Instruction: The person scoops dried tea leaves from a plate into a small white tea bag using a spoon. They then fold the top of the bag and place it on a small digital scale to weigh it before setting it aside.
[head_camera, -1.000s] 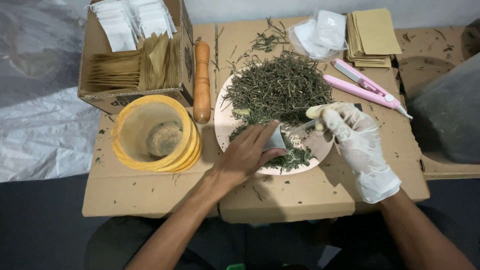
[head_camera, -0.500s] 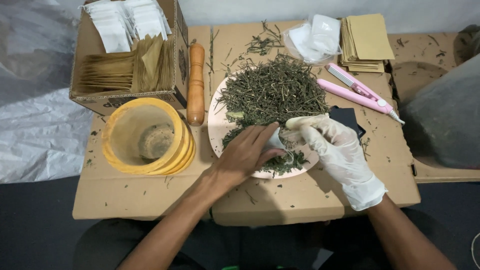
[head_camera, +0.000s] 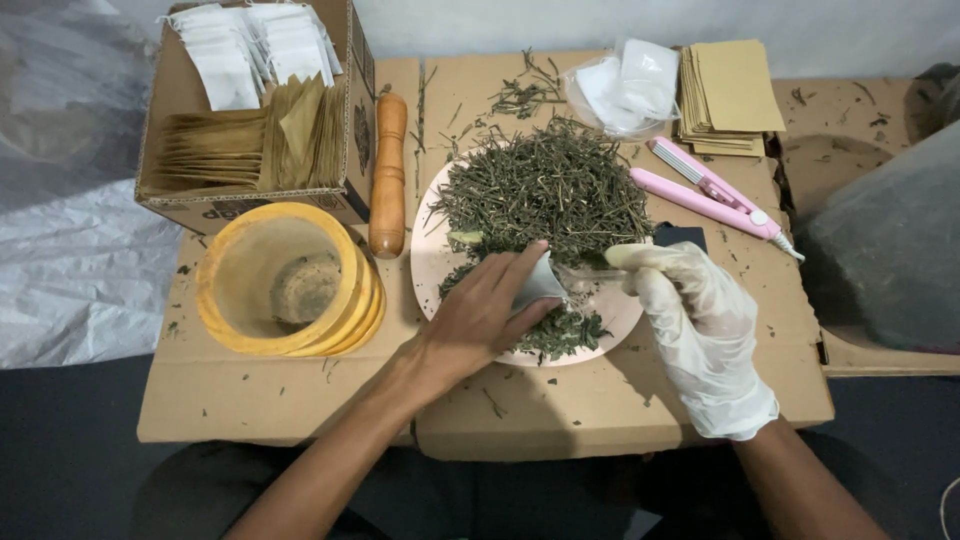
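The bare left hand (head_camera: 480, 320) pinches a small grey-white sachet (head_camera: 540, 285) between its fingers over the near side of the pale plate (head_camera: 428, 270), which is heaped with dried green herb stalks (head_camera: 545, 190). The gloved right hand (head_camera: 700, 325) touches the sachet's mouth, fingers narrowed. A yellow mortar (head_camera: 285, 280) and wooden pestle (head_camera: 388, 170) stand left on the cardboard surface (head_camera: 300, 400).

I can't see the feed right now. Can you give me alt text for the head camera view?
A bare left hand holds a small white sachet over a round plate heaped with dried green herb stems, while the white-gloved right hand touches the sachet's mouth. Beside the plate, on a cardboard surface, are a wooden pestle, a yellow mortar and a pink heat sealer.
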